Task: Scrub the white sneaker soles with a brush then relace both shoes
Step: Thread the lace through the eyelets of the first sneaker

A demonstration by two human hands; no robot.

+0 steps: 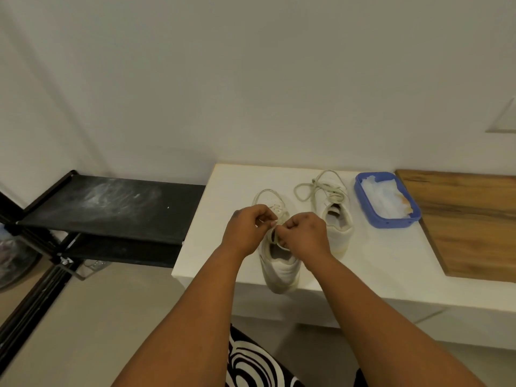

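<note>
Two white sneakers stand on a white ledge [223,263], toes pointing away from me. The nearer sneaker [280,270] has its heel hanging over the front edge. My left hand [247,229] and my right hand [303,233] meet over its tongue, each pinching a strand of its pale lace [275,208]. The second sneaker [336,219] sits to the right and further back. Its lace [315,188] lies in loose loops over its toe. No brush is in view.
A blue plastic tray [363,203] holding crumpled white paper stands right of the shoes. A wooden board [469,222] lies at the far right. A dusty black shoe rack [111,208] stands left of the ledge. A black-and-white patterned cloth [251,364] is below my arms.
</note>
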